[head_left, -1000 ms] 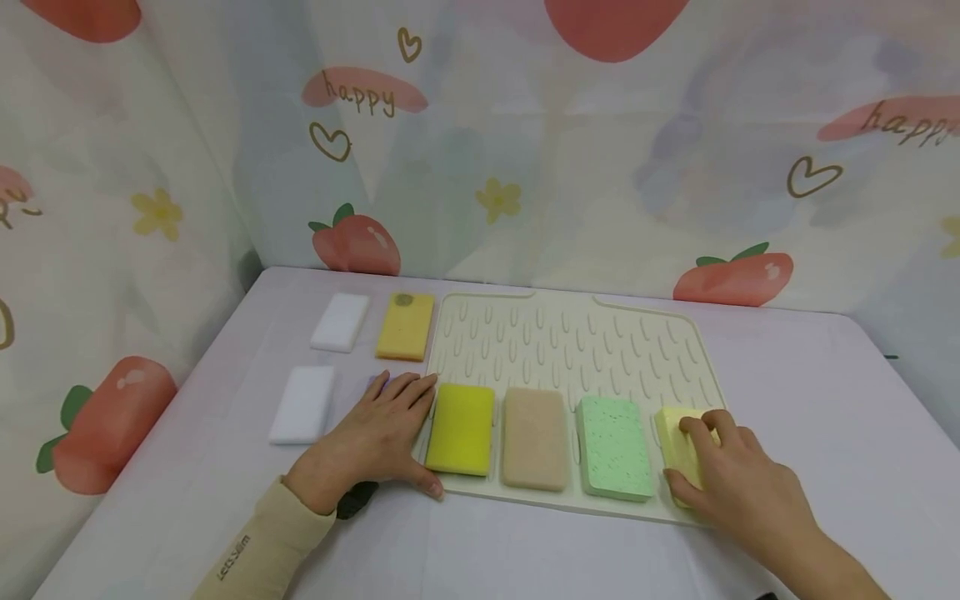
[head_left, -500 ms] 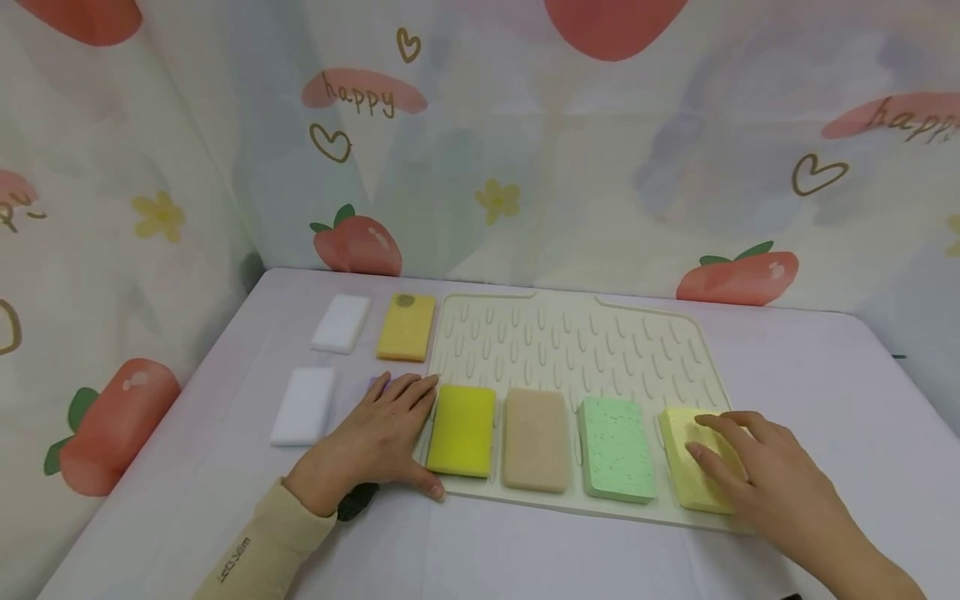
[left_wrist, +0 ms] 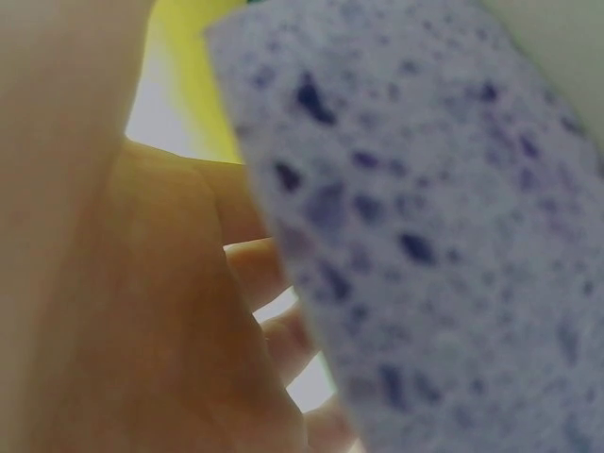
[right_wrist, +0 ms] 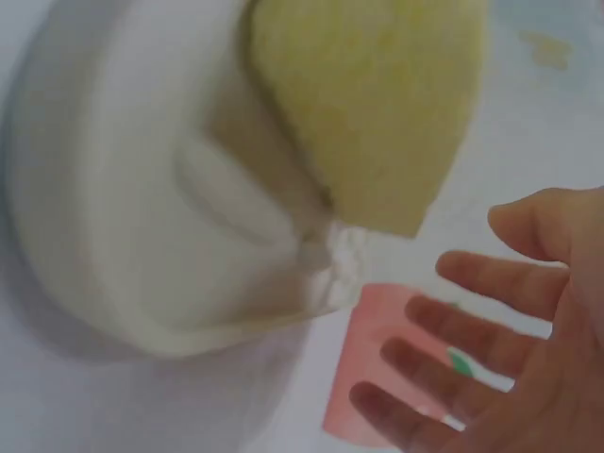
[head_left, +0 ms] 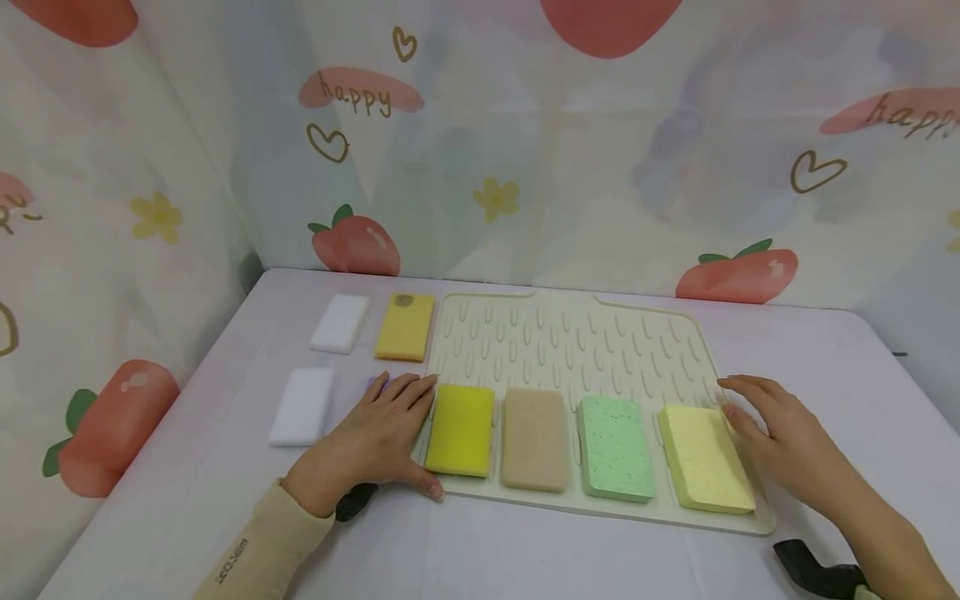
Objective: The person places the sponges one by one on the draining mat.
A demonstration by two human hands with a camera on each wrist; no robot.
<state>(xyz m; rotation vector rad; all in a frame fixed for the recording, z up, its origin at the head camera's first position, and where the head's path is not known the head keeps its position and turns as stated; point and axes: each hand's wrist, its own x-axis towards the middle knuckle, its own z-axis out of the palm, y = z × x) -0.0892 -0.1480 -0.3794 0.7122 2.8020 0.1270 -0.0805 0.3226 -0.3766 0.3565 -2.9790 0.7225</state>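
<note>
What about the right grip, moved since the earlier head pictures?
Yes: the right grip has moved right and up in the head picture, judged against the green block.

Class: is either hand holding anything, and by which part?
Nothing appears held: the right hand is open beside the pale yellow block, and the left hand lies spread at the left edge of the tray.

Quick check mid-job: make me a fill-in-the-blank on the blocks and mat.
1. The beige rectangular block lies between the bright yellow rectangular block and the ____ one.
2. The person's right hand is nearest the ____ block.
3. On the cream ridged mat lie ____ blocks.

Missing words: green; pale yellow; four.
</note>
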